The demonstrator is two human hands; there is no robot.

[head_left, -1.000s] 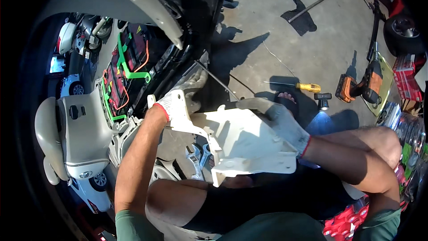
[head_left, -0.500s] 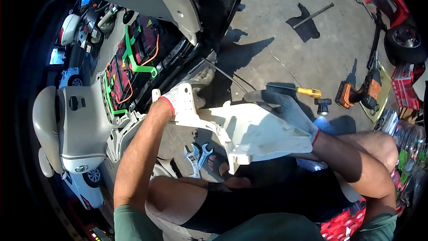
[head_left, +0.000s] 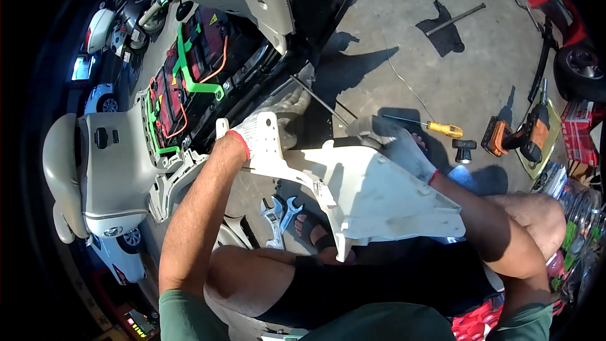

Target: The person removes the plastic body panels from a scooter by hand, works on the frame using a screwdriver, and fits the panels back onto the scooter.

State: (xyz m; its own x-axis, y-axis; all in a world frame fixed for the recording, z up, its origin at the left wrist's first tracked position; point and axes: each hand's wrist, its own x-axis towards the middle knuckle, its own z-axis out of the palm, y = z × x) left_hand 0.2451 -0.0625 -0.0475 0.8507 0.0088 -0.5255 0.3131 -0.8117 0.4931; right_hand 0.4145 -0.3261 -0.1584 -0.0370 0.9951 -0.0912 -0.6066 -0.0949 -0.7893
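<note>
holding up a cream plastic panel (head_left: 385,192) in front of the body, tilted, with its lower corner over the dark shorts (head_left: 391,281). at its left end, see the gloved left hand (head_left: 284,113) tucked behind an upright tab (head_left: 270,142) pierced with holes, with fingers loosely bent and pointing toward the black vehicle frame (head_left: 243,85); cannot tell whether touching that frame or just short of it, nor how tightly closed on the panel, with the thumb hidden. at the panel's far edge, see the gloved right hand (head_left: 407,151), with fingers partly curled in shadow; cannot tell whether pinching the rim or only propping it. between both hands, find a thin dark rod (head_left: 322,102), slanting, with one end close to the right fingertips. beyond, on the concrete floor (head_left: 442,88), note a yellow-handled screwdriver (head_left: 445,129), a small black lamp (head_left: 464,150) and, farther right, an orange and black power tool (head_left: 536,132). below the panel's left part, near a sandalled foot (head_left: 309,227), note two silver wrenches (head_left: 274,218) side by side. left of the left hand, see a green bracket (head_left: 202,88) across dark red blocks (head_left: 208,47)
</note>
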